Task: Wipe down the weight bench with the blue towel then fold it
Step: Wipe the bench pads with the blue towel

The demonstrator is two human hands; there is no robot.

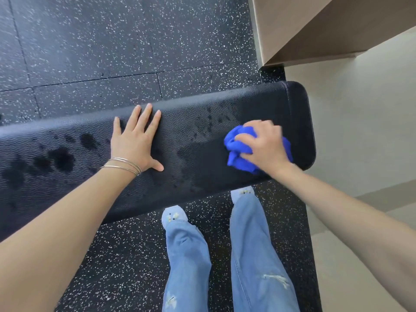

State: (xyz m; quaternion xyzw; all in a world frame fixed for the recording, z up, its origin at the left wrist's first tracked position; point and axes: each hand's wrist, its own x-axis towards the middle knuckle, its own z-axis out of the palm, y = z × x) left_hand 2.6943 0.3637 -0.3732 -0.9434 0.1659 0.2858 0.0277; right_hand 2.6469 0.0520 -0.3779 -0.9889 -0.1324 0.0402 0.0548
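A black padded weight bench (191, 158) runs across the view from the left edge to a rounded end at the right. Wet dark spots dot its left part, and smeared streaks show near its right part. My right hand (264, 146) grips a bunched blue towel (236, 143) and presses it on the pad close to the bench's right end. My left hand (135, 140) lies flat on the pad near the middle, fingers spread and straight, with thin bangles at the wrist.
Black rubber floor tiles (101, 46) with white flecks surround the bench. My legs in light blue jeans (254, 255) stand against the bench's near side. A beige wall and ledge (337, 30) rise at the right, just past the bench's end.
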